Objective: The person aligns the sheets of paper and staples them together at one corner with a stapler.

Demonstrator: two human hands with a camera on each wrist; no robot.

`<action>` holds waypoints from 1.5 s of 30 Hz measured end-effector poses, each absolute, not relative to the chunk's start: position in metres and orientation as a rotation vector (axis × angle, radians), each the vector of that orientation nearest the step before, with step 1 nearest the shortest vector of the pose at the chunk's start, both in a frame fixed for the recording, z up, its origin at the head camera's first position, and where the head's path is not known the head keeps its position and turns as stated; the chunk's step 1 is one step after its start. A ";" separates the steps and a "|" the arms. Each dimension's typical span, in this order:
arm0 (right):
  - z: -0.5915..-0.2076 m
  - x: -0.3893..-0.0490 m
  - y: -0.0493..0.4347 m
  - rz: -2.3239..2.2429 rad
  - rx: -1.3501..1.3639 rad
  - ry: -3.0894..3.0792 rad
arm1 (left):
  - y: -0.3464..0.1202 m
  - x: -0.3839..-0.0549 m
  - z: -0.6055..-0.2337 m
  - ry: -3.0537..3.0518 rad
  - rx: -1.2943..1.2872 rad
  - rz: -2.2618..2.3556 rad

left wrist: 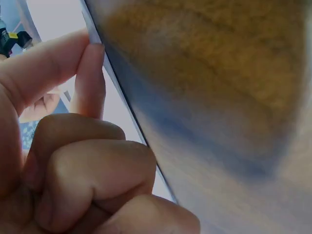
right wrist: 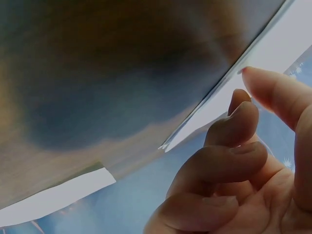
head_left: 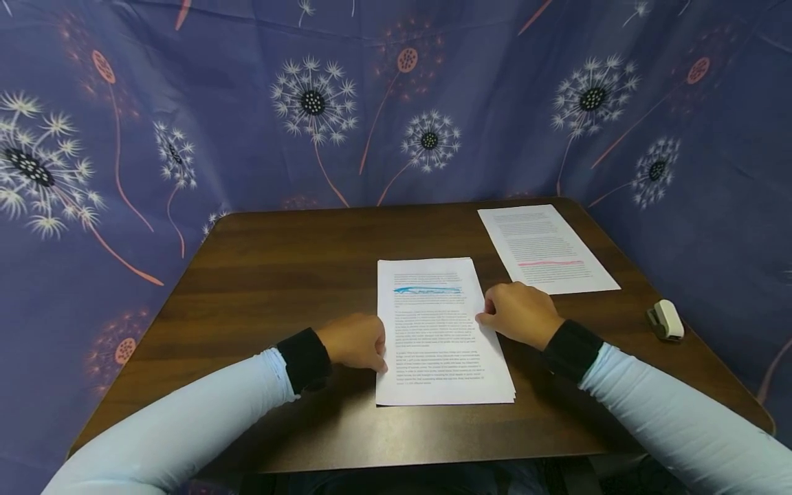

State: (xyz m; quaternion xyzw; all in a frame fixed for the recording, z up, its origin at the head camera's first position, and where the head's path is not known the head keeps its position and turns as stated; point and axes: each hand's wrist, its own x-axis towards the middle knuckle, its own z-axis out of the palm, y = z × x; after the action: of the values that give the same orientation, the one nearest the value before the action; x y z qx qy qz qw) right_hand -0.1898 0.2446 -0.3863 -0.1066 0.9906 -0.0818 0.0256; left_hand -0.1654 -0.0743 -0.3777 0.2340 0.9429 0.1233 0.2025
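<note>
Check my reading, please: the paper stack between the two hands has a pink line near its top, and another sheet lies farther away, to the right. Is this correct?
The colour is wrong: in the head view, the line near the top of the paper stack is blue; the pink line is on the other sheet. The rest is right.

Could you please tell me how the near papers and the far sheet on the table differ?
The near papers have a blue mark near the top; the far sheet has a pink mark in its lower half.
The near papers lie toward the table's front edge; the far sheet, toward its far right corner.
The left hand pinches the near papers; it is clear of the far sheet.
Both are white with printed text.
</note>
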 end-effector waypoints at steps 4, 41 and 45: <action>-0.385 -0.193 0.243 -0.225 -0.316 3.059 | -0.068 -0.168 -0.373 2.649 0.667 0.243; -0.367 -0.213 0.260 -0.359 -0.442 3.076 | 0.046 -0.204 -0.313 2.803 0.967 -0.542; -0.358 -0.227 0.284 -0.393 -0.339 3.093 | 0.064 -0.228 -0.304 2.909 0.969 -0.356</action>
State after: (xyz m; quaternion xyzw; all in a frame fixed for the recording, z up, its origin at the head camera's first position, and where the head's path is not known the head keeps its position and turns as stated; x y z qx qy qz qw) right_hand -0.2266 0.2841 -0.3583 -0.1081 0.9862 -0.1253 0.0029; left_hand -0.2282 0.0636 -0.3045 0.3139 0.9420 -0.1153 0.0272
